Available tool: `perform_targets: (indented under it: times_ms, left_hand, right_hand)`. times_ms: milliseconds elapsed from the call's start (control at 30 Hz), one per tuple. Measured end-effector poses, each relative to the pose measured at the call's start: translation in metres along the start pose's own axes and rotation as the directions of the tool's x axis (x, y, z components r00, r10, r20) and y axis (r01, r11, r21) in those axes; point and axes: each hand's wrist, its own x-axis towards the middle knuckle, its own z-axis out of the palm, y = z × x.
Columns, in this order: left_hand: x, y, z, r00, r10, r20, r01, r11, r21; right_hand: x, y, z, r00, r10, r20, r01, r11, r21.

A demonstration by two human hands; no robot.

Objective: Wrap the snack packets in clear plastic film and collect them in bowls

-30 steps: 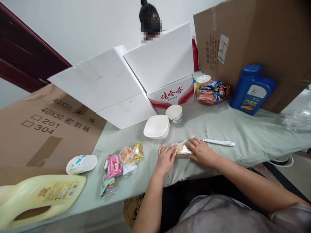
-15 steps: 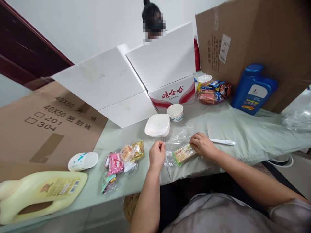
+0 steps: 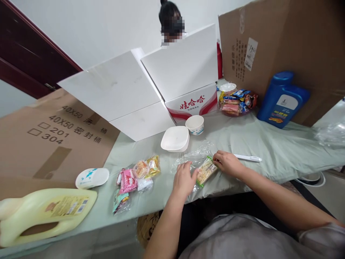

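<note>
A small snack bar packet [image 3: 206, 171] lies on the pale green cloth [image 3: 269, 144], half inside a clear plastic bag [image 3: 194, 157]. My left hand [image 3: 185, 180] rests on the bag and touches the packet's near end, fingers stretched forward. At the packet's far end my right hand [image 3: 228, 163] pinches it with curled fingers. A white pen-like tool [image 3: 248, 158] lies just right of that hand. A white square bowl [image 3: 175, 139] and a paper cup [image 3: 194, 125] stand just beyond the bag.
A heap of wrapped snacks [image 3: 136, 176] and a white lid [image 3: 92, 178] lie to the left, beside a yellow jug [image 3: 45, 214] on its side. White boxes [image 3: 151, 86], a snack plate [image 3: 235, 101], a blue jug [image 3: 282, 99] and cardboard [image 3: 283, 39] stand behind. A person [image 3: 171, 21] sits beyond.
The packet came partly out of the clear bag and turned slantwise. My left hand lifted in a pinch, then came down flat on the bag beside the packet.
</note>
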Motion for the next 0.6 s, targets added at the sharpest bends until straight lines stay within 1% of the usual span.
perform_targets:
  times_ms: [33,67,100,133,167,233,267,300,333,367,400,433,467,500,533,567,600]
  left_hand:
    - [-0.004,0.000,0.004,0.997,-0.007,0.075,0.007,1.000,-0.002]
    - [-0.008,-0.001,0.008,0.991,-0.033,0.127,0.033,0.999,0.000]
    - [-0.010,-0.002,0.010,0.986,-0.063,0.153,0.064,0.998,-0.002]
    - [-0.012,-0.004,0.011,0.985,-0.077,0.154,0.080,0.997,-0.013]
    - [-0.013,-0.006,0.010,0.989,-0.067,0.129,0.071,0.997,-0.028]
    - [-0.016,-0.005,0.005,1.000,0.020,0.015,-0.019,0.999,-0.038]
    - [-0.019,-0.002,0.000,0.995,0.089,-0.052,-0.091,0.995,-0.031]
    - [-0.023,0.001,-0.005,0.981,0.166,-0.101,-0.169,0.985,-0.024]
    - [-0.028,0.006,-0.011,0.963,0.242,-0.118,-0.247,0.969,-0.027]
    - [-0.034,0.012,-0.017,0.945,0.315,-0.092,-0.321,0.946,-0.052]
    - [-0.040,0.017,-0.022,0.923,0.385,-0.020,-0.385,0.917,-0.105]
    - [-0.046,0.022,-0.027,0.887,0.452,0.093,-0.430,0.884,-0.183]
    - [-0.051,0.026,-0.031,0.831,0.509,0.225,-0.446,0.851,-0.276]
    - [-0.054,0.030,-0.034,0.763,0.549,0.341,-0.431,0.825,-0.365]
    - [-0.055,0.033,-0.035,0.708,0.570,0.417,-0.399,0.810,-0.429]
    - [-0.054,0.035,-0.035,0.697,0.565,0.442,-0.366,0.810,-0.458]
    - [-0.050,0.036,-0.032,0.735,0.535,0.417,-0.342,0.823,-0.453]
  right_hand:
    - [-0.001,0.000,0.001,1.000,-0.002,-0.030,0.002,1.000,0.015]
    - [-0.002,0.001,0.002,0.998,-0.010,-0.063,0.012,0.999,0.033]
    - [-0.004,0.001,0.003,0.994,-0.029,-0.103,0.034,0.998,0.053]
    - [-0.006,0.002,0.003,0.986,-0.060,-0.153,0.071,0.995,0.071]
    - [-0.008,0.002,0.003,0.973,-0.100,-0.206,0.120,0.989,0.083]
    - [-0.015,0.002,0.001,0.936,-0.200,-0.289,0.234,0.968,0.086]
    - [-0.019,0.003,-0.002,0.918,-0.257,-0.301,0.293,0.953,0.082]
    - [-0.023,0.004,-0.005,0.905,-0.314,-0.287,0.348,0.934,0.078]
    - [-0.028,0.005,-0.009,0.895,-0.367,-0.252,0.397,0.915,0.078]
    - [-0.032,0.006,-0.014,0.889,-0.409,-0.205,0.432,0.898,0.083]
    - [-0.036,0.008,-0.018,0.886,-0.435,-0.158,0.452,0.887,0.093]
    - [-0.040,0.009,-0.023,0.889,-0.440,-0.124,0.453,0.886,0.104]
    - [-0.043,0.008,-0.028,0.898,-0.426,-0.112,0.438,0.892,0.112]
    - [-0.046,0.006,-0.033,0.907,-0.402,-0.125,0.416,0.902,0.118]
    - [-0.048,0.002,-0.036,0.913,-0.376,-0.156,0.396,0.910,0.126]
    - [-0.049,-0.005,-0.039,0.914,-0.357,-0.194,0.386,0.912,0.139]
    - [-0.049,-0.013,-0.040,0.908,-0.353,-0.225,0.392,0.906,0.159]
